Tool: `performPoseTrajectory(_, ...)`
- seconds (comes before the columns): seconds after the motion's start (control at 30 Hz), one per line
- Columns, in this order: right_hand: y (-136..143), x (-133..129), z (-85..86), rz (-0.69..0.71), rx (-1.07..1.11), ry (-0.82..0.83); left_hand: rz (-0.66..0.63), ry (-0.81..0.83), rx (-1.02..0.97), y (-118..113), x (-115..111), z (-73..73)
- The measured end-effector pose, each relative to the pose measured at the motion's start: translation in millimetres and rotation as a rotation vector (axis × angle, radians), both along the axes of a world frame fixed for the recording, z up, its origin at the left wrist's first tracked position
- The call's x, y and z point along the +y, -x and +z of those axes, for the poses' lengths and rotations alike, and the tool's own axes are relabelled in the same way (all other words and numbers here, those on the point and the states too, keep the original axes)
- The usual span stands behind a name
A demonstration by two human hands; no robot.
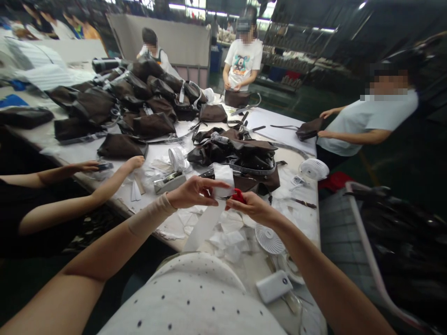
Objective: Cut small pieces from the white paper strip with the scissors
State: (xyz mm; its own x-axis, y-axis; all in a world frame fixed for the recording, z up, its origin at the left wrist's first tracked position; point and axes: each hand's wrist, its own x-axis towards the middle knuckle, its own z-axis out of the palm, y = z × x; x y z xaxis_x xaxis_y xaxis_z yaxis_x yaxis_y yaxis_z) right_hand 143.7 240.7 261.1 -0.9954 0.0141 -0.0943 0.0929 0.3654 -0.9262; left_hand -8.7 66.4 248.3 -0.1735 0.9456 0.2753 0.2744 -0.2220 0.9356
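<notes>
My left hand (195, 191) is closed on a white strip (204, 225), which hangs down toward my body; a white folded piece (224, 176) shows at its fingertips. Just to the right, my right hand (253, 206) is wrapped round a red-handled tool (239, 196), whose far end is hidden behind the white material. The two hands nearly meet above the table's front part. Beyond them lies a pile of dark brown bags (244, 151) with straps.
Small white fans (269, 239) and a white power bank (274, 286) lie on the littered table. A larger bag heap (115, 97) stands back left. A person's hands (134, 163) reach in from the left. Two people handle bags across the table. A crate (363, 232) stands right.
</notes>
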Motion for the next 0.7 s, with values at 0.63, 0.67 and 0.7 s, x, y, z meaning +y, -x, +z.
performPoseTrajectory(0.63,-6,-2,-18.5,-0.33,0.105,0.173,0.105,-0.069,-0.167,18,-2,-7.3)
performPoseTrajectory(0.67,-3,-8,-28.5,-0.382,0.123,0.226,0.103,-0.064,-0.179,19,-1,-8.0)
performPoseTrajectory(0.7,2,-16,-38.4,-0.423,0.141,0.279,0.099,-0.058,-0.184,19,1,-8.1)
